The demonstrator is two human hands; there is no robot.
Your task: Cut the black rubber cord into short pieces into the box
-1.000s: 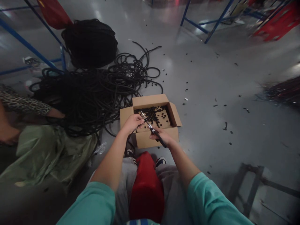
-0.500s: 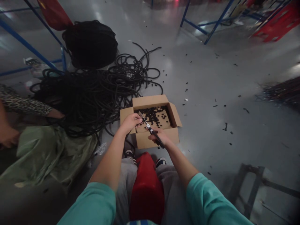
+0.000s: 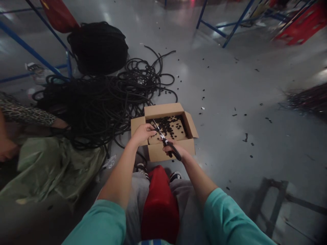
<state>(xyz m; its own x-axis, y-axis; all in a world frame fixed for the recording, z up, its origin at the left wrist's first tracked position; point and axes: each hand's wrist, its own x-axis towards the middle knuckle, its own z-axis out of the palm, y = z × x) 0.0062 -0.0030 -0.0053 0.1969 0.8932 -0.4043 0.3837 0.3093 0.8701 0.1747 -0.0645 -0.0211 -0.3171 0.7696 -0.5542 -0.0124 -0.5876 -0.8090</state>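
Observation:
My right hand (image 3: pixel 176 149) grips the black-handled scissors (image 3: pixel 166 141) over the near side of an open cardboard box (image 3: pixel 170 109). The scissors' blades are apart and point up and left, with their tips near the fingers of my left hand (image 3: pixel 144 132). That hand is closed in a pinch on a black tube, mostly hidden by the fingers, at the box's left flap. Many short black cut pieces (image 3: pixel 167 126) lie scattered on the bottom of the box.
A tangled heap of black tubing (image 3: pixel 102 102) spreads left of the box, with a large black coil (image 3: pixel 99 47) behind. A co-worker's hand (image 3: pixel 9 149) is at far left by a green sheet (image 3: pixel 63 163). Black scraps dot the floor. A blue frame (image 3: pixel 235 25) stands back right.
The scissors' handles and blades have spread apart as my right hand opened slightly. My left hand has barely moved.

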